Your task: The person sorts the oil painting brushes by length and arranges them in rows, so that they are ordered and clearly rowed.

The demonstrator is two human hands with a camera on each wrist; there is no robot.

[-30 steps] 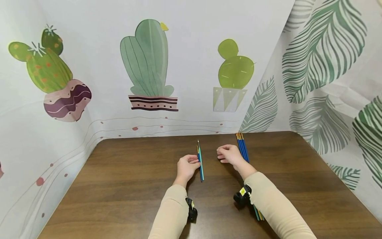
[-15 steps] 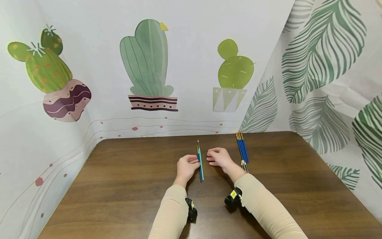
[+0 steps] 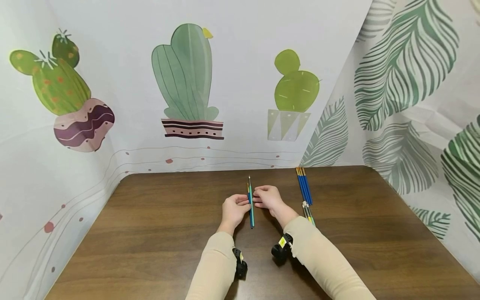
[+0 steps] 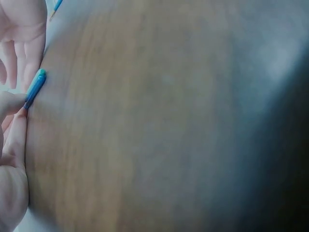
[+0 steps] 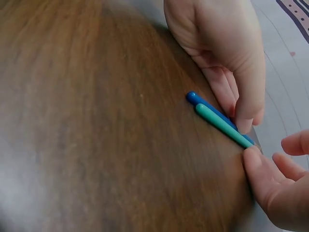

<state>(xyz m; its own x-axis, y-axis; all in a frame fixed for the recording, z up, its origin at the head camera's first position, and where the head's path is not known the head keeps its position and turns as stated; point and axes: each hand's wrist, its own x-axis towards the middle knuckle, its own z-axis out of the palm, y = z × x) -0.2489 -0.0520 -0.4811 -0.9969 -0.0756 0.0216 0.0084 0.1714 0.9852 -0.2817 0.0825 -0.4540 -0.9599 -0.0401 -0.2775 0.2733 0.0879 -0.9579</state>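
Note:
A blue-handled paintbrush [image 3: 249,214] and a teal-handled paintbrush [image 3: 251,213] lie side by side on the table, tips toward the wall. My left hand [image 3: 233,212] rests at their left side, its thumb touching the blue brush, fingers loosely bent. On the other side is my right hand [image 3: 268,198], its fingertips right at the teal brush. In the right wrist view the rounded ends of the blue handle [image 5: 191,97] and teal handle [image 5: 212,117] show, with my right thumb against the teal one. The left wrist view shows the handle ends [image 4: 36,88] between both hands.
Several blue paintbrushes [image 3: 305,187] lie in a row at the back right of the wooden table [image 3: 157,233]. Below them, several paintbrushes [image 3: 308,214] with pale tips are partly hidden by the right sleeve [image 3: 318,254]. A cloth with printed cacti [image 3: 191,75] hangs behind the table.
My right hand has moved left to the teal brush, uncovering part of the pale-tipped brushes. The teal brush has shifted slightly left against the blue one. My left hand has stayed nearly still.

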